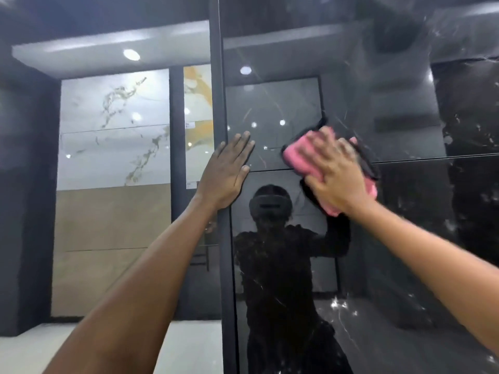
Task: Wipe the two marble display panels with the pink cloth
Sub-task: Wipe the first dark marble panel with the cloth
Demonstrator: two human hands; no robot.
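Observation:
A glossy black marble panel with white veins fills the right half of the view and mirrors a person. My right hand presses a folded pink cloth flat against it near a horizontal seam; the hand is blurred. My left hand lies flat with straight fingers on the panel's left edge, over the dark frame. Farther back on the left stands a white marble panel with gold-grey veins.
A beige panel sits below the white one, and a white-and-orange veined panel shows beside it. A pale floor lies at the lower left. Dark walls flank the display bay.

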